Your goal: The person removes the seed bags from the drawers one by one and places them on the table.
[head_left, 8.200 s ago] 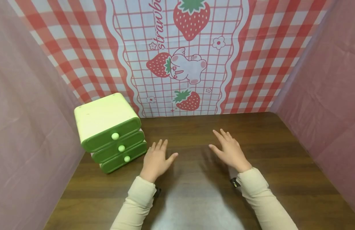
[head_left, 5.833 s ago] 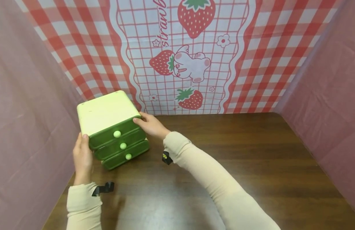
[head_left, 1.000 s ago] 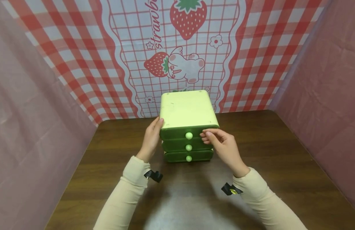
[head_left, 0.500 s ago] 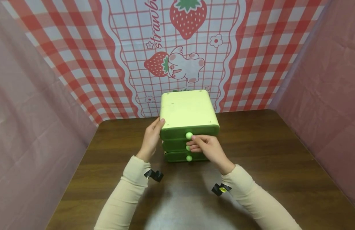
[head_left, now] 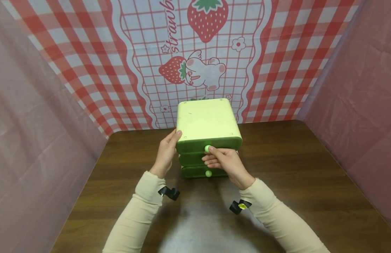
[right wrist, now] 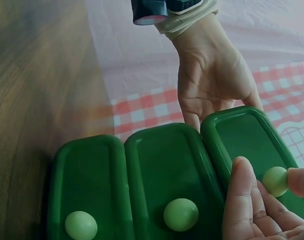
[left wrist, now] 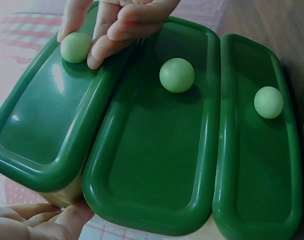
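Observation:
A small drawer cabinet with a pale yellow-green top and three dark green drawer fronts stands on the table. My left hand holds its left side, thumb over the top front corner. Thumb and forefinger of my right hand pinch the round light-green knob of the top drawer. The other right fingers hang just below, in front of the middle drawer; in the head view they hide its knob. The bottom drawer's knob shows beneath the hand.
The brown wooden table stretches out around the cabinet. Behind it hangs a red-and-white checked cloth with strawberry prints. Pink cloths hang at both sides. A black wrist device sits at each cuff.
The cabinet has gone from the table's left to the middle and now faces forward. My right hand has moved left along its front and taken hold of the top knob; the left hand stays put lately.

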Demonstrator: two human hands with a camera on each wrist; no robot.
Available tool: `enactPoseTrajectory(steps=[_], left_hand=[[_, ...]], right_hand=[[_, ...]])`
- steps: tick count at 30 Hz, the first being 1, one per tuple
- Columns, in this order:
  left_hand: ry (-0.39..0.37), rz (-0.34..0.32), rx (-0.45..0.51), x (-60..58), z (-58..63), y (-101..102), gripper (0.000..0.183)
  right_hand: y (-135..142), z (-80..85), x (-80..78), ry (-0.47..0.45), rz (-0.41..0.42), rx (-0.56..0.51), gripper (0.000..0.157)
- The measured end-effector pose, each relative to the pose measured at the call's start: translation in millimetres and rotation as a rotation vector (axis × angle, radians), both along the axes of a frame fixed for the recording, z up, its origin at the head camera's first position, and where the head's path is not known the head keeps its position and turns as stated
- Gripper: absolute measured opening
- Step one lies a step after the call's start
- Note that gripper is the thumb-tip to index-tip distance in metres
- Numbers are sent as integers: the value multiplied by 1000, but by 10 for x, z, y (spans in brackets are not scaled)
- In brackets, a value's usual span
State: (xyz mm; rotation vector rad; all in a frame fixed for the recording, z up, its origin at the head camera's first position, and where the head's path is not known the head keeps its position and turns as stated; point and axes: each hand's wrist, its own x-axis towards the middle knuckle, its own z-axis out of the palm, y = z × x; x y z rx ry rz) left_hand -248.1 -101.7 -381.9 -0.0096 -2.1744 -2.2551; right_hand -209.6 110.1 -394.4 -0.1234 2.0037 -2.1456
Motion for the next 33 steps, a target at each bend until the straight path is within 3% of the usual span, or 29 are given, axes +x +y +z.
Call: enactPoseTrajectory(steps=[9,22,33], left_hand=[[-14,-18,78,6,8,-2,61],[30,-9,-59,33,-37,-38,64],[53,20,-61,17,-48,-10,62]], right_hand=[[8,-4,49,-37,0,-18,50],[63,10,314,-34,44,22,52],[73,-26,592,-13,38,-8,49]])
